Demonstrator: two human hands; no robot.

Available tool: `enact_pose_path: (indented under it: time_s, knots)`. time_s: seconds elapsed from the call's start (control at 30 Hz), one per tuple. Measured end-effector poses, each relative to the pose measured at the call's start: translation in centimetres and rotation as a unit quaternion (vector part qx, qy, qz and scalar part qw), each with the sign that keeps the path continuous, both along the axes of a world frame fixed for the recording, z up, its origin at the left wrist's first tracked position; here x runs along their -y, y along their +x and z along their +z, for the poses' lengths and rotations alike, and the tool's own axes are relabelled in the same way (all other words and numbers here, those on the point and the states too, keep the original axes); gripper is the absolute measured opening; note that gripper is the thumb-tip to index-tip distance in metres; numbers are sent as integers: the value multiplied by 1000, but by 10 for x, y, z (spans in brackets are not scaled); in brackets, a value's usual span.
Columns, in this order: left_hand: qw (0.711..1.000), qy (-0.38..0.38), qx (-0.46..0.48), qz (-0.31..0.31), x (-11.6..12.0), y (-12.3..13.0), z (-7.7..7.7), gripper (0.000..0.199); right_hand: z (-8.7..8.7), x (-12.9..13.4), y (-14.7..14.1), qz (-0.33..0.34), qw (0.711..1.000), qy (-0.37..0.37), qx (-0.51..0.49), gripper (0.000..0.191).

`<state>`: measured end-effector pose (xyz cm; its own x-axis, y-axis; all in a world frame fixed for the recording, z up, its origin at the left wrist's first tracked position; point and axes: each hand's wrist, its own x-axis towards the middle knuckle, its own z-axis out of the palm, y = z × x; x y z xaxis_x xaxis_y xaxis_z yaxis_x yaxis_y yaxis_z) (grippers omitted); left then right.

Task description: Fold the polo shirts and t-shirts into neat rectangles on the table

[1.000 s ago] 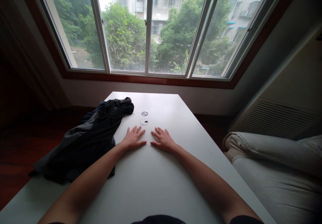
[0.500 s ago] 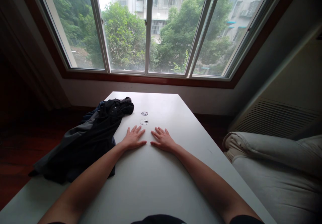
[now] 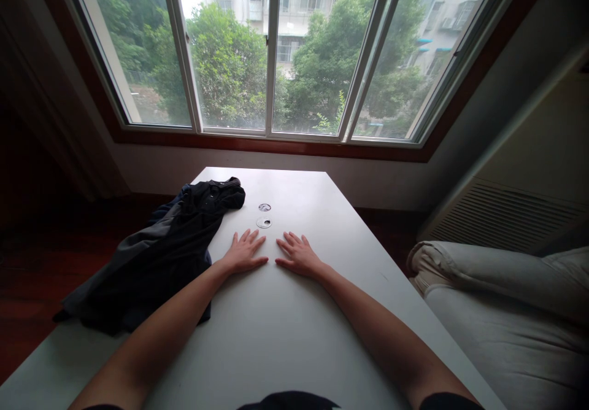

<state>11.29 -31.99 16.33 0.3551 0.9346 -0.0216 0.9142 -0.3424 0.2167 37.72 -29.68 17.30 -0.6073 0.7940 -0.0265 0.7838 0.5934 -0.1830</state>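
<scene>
Both my hands lie flat on the white table (image 3: pixel 294 336), fingers spread and nothing in them. My left hand (image 3: pixel 243 253) rests just right of a heap of dark clothes (image 3: pixel 170 256), which includes a black garment with buttons and a grey part. A small gap separates it from my right hand (image 3: pixel 299 255), whose fingers point toward the left and the far end. Just beyond my fingertips are a round cable-hole cover (image 3: pixel 264 223) with a dark opening and a second round fitting (image 3: pixel 264 207) set in the tabletop.
Past the table's far end is a wide sliding window (image 3: pixel 269 60) with a reddish-brown frame. A pale padded sofa (image 3: pixel 501 312) stands to the right, below a slatted unit (image 3: pixel 510 213). The clothes hang over the table's left edge, above a dark red wooden floor (image 3: pixel 27 287).
</scene>
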Motion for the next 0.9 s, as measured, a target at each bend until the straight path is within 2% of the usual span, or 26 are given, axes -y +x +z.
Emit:
enact_pose_path:
  time_s: [0.9]
  knots:
    - [1000, 4, 1, -2, -3, -1, -3, 89, -2, -1, 1, 5, 1000, 9, -4, 85]
